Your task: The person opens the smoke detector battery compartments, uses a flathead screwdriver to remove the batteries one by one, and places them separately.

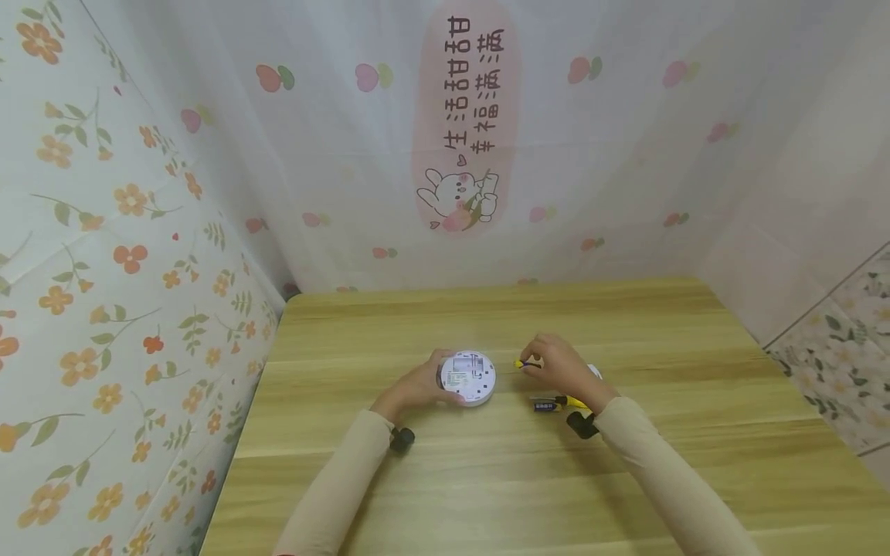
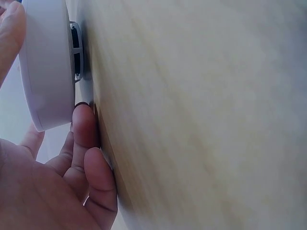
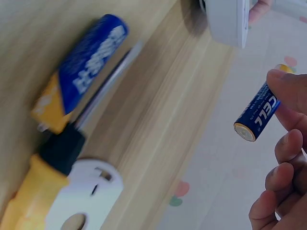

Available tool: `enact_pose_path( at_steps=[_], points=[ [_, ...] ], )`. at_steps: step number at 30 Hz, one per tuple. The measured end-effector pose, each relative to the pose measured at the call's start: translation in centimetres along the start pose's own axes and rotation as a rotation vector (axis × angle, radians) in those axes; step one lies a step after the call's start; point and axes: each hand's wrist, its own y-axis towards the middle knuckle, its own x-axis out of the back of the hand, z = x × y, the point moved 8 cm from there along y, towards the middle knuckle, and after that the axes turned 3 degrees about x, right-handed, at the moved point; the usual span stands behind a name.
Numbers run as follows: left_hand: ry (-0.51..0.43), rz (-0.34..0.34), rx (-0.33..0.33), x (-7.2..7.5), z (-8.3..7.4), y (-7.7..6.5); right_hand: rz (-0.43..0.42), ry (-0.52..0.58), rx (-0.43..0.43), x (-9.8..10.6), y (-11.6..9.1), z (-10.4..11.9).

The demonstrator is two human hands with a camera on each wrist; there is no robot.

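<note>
My left hand (image 1: pixel 422 383) grips a round white smoke detector (image 1: pixel 468 378) by its left edge. The detector's back faces up, showing an oblong battery bay; in the left wrist view its vented nose (image 2: pixel 76 51) points down close over the table. To the right of it, my right hand (image 1: pixel 565 366) pinches a blue and yellow battery (image 3: pixel 261 108) between thumb and index finger, the other fingers curled beneath. A second battery (image 3: pixel 91 67) lies on the table below the right hand, beside the shaft of a yellow and black screwdriver (image 3: pixel 36 191).
Next to the screwdriver lies a flat white plate with slots (image 3: pixel 98 189), partly hidden by the right wrist in the head view. The wooden table (image 1: pixel 445 494) ends at a printed curtain (image 1: pixel 334 170) behind, with a flowered cloth (image 1: pixel 125 324) on the left.
</note>
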Motion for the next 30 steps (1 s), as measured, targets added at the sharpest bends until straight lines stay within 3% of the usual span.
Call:
enact_pose_path(
  at_steps=[23,30],
  points=[
    [-0.032,0.001,0.012,-0.1,-0.3,-0.2,0.018,-0.079,-0.014,0.2,-5.6,-3.2],
    [-0.047,0.002,0.02,-0.2,-0.3,-0.2,-0.024,-0.123,0.005,0.5,-6.9,-3.5]
  ],
)
